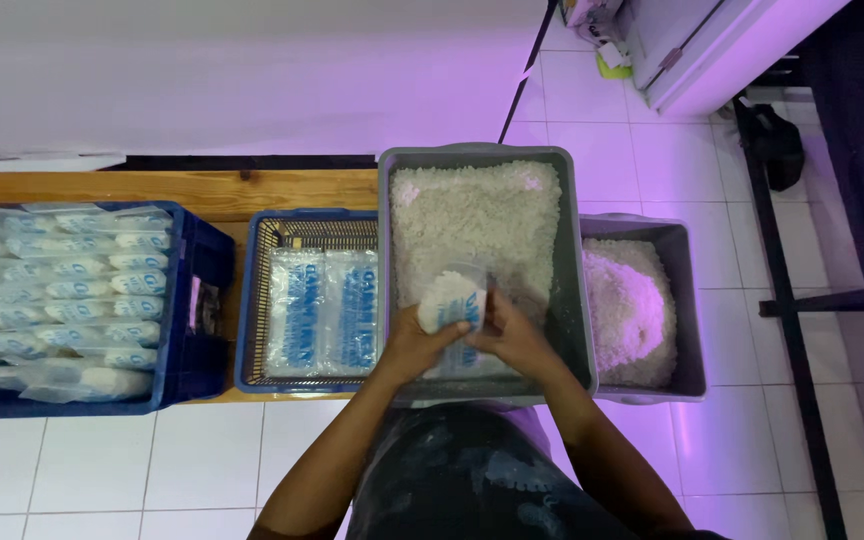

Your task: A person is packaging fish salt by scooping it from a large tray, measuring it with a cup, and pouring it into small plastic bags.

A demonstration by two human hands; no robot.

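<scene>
Head camera shows your left hand [414, 345] cupped under a clear plastic bag [452, 300] heaped with white grains, while your right hand [514, 335] is closed on the bag's side and lower edge. You hold it over the near end of the large grey tub [572, 260] of the same grains. The bag looks soft, slack and slippery, likely to sag and spill, so support it from beneath and pinch near the mouth. Left lie a blue basket [252, 300] of flat empty bags and a blue crate [192, 300] of filled ones; right, a smaller grey tub [690, 300].
</scene>
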